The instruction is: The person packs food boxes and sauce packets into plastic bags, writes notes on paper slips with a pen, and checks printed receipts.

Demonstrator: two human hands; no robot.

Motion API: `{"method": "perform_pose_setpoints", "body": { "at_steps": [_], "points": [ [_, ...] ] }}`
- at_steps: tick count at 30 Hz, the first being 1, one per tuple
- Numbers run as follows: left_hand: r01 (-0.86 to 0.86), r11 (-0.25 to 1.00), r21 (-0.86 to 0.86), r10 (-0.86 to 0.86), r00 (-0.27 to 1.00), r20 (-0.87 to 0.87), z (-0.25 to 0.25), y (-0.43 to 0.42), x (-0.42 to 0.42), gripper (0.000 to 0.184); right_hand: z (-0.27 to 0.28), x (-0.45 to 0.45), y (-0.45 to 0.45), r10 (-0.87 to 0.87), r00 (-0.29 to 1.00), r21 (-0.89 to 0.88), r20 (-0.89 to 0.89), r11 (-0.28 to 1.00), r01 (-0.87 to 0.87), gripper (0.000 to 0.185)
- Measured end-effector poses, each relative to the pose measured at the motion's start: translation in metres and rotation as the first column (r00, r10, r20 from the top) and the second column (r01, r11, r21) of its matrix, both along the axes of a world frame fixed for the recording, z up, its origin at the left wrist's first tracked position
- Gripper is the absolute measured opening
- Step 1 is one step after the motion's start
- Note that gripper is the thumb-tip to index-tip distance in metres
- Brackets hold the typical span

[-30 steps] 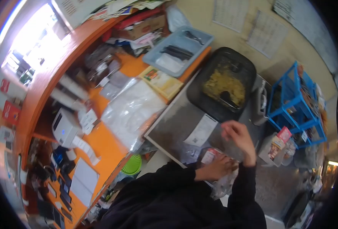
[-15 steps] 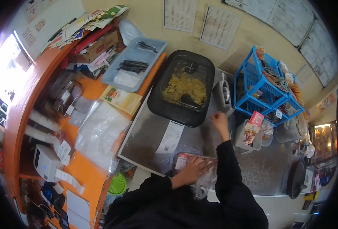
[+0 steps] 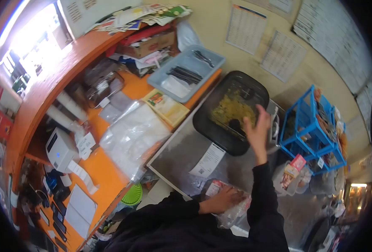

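Observation:
My left hand (image 3: 222,200) lies over a clear plastic-wrapped package (image 3: 214,187) near the front edge of the metal counter (image 3: 177,157). Its fingers are spread flat on the wrap, and loose plastic (image 3: 232,215) hangs below it. My right hand (image 3: 259,130) is raised at the right side of a black tray (image 3: 202,119) of yellow food (image 3: 230,110), fingers apart and nothing in them. Something dark sits in the food, partly hidden near my fingers. A printed receipt (image 3: 208,159) lies between the tray and the package.
Right of the tray stand a metal holder (image 3: 275,128), a blue basket rack (image 3: 305,138) and a white container with packets (image 3: 283,180). On the orange table at left are plastic bags (image 3: 133,134), a yellow pack (image 3: 165,107), a blue tray (image 3: 213,69) and a white printer (image 3: 61,149).
My right hand has moved up and forward to the tray's side, and its fingers have opened. My left hand stays on the package. The camera view has turned.

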State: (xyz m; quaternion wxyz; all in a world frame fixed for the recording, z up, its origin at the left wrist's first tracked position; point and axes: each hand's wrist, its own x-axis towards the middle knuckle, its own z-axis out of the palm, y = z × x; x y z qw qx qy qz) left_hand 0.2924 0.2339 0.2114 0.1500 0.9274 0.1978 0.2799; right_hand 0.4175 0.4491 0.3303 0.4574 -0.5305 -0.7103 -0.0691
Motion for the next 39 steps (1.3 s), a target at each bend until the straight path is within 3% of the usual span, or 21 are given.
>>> {"method": "perform_pose_setpoints", "body": {
  "at_steps": [1, 3, 4, 5, 7, 10, 13, 23, 26, 29, 30, 34, 37, 38, 39],
  "points": [
    [0.009, 1.0, -0.006, -0.009, 1.0, -0.021, -0.002, -0.002, -0.002, 0.054, 0.007, -0.036, 0.006, 0.122, 0.992, -0.027, 0.04, 0.992, -0.121, 0.053],
    [0.036, 0.999, -0.017, -0.037, 0.997, -0.063, -0.006, -0.003, -0.007, 0.047, -0.012, -0.104, 0.031, 0.422, 0.899, -0.206, -0.117, 0.876, -0.437, 0.039],
    [0.114, 0.966, -0.233, -0.187, 0.929, -0.32, 0.005, 0.001, -0.008, 0.052, -0.02, -0.134, 0.044, 0.485, 0.863, -0.303, -0.141, 0.809, -0.504, 0.034],
    [0.105, 0.924, -0.369, -0.266, 0.867, -0.42, 0.028, 0.005, -0.01, 0.053, -0.03, -0.162, 0.055, 0.541, 0.824, -0.398, -0.171, 0.727, -0.56, 0.029],
    [0.099, 0.935, -0.341, -0.232, 0.898, -0.374, 0.022, 0.002, -0.013, 0.053, -0.061, -0.21, 0.074, 0.514, 0.856, -0.497, 0.054, 0.758, -0.423, 0.021],
    [0.1, 0.964, -0.246, -0.161, 0.956, -0.244, 0.004, -0.002, -0.02, 0.054, -0.099, -0.259, 0.094, 0.584, 0.798, -0.386, 0.148, 0.777, -0.497, 0.017],
    [0.089, 0.973, -0.215, -0.131, 0.973, -0.191, -0.003, -0.004, -0.026, 0.054, -0.122, -0.285, 0.105, 0.572, 0.787, -0.513, 0.232, 0.759, -0.4, 0.012],
    [0.071, 0.979, -0.19, -0.1, 0.985, -0.144, -0.01, -0.003, -0.03, 0.055, -0.094, -0.267, 0.102, 0.398, 0.905, -0.417, 0.149, 0.855, -0.307, 0.01],
    [0.068, 0.979, -0.192, -0.096, 0.985, -0.143, -0.015, -0.001, -0.031, 0.055, -0.074, -0.256, 0.095, 0.34, 0.94, -0.3, 0.014, 0.899, -0.32, 0.009],
    [0.053, 0.985, -0.162, -0.076, 0.988, -0.137, -0.024, -0.003, -0.032, 0.055, -0.049, -0.234, 0.087, 0.401, 0.808, -0.397, -0.433, 0.719, -0.57, 0.007],
    [0.035, 0.989, -0.144, -0.051, 0.993, -0.108, -0.025, -0.003, -0.033, 0.056, -0.036, -0.222, 0.074, 0.328, 0.67, -0.398, -0.666, 0.603, -0.691, 0.006],
    [-0.1, 0.983, -0.156, 0.123, 0.982, 0.145, -0.006, -0.003, -0.031, 0.058, 0.005, -0.147, 0.015, 0.266, 0.493, -0.299, -0.829, 0.535, -0.79, 0.011],
    [-0.175, 0.973, 0.152, 0.166, 0.983, 0.073, -0.008, -0.008, -0.028, 0.054, 0.034, -0.092, -0.046, 0.132, 0.461, -0.297, -0.878, 0.603, -0.74, 0.014],
    [-0.155, 0.97, 0.186, 0.176, 0.979, -0.104, 0.009, -0.009, -0.036, 0.045, 0.039, -0.077, -0.065, 0.093, 0.452, -0.295, -0.887, 0.638, -0.711, 0.015],
    [-0.129, 0.983, 0.133, 0.137, 0.989, -0.052, 0.01, -0.01, -0.038, 0.04, 0.042, -0.062, -0.083, 0.053, 0.44, -0.294, -0.896, 0.671, -0.681, 0.017]
  ]
}}
